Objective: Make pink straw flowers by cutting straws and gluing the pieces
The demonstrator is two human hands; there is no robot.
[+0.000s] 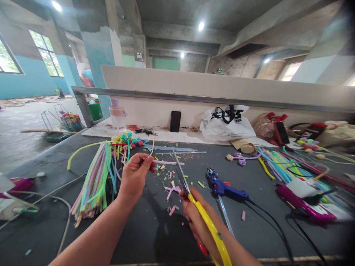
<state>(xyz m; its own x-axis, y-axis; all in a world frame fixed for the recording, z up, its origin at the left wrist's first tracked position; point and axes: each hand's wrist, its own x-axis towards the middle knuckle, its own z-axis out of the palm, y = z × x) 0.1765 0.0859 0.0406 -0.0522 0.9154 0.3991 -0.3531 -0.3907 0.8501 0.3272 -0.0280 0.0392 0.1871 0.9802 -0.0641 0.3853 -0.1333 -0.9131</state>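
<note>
A pale pink pipe cleaner is pinched between the fingertips of my left hand, its free end pointing right. A thin cream strand stands up beside the same fingertips. My right hand is wrapped round the yellow handle of a pair of scissors, blades pointing up and away. The blades cross the pipe cleaner near its free end; I cannot tell whether it lies between them. Below lie short pink cut pieces and yellow bits.
Left of my left hand lies a bundle of pastel pipe cleaners. A blue glue gun with its cord lies right, above a clear glue stick. Farther back stand a phone, a white bag and a pink-lidded bottle.
</note>
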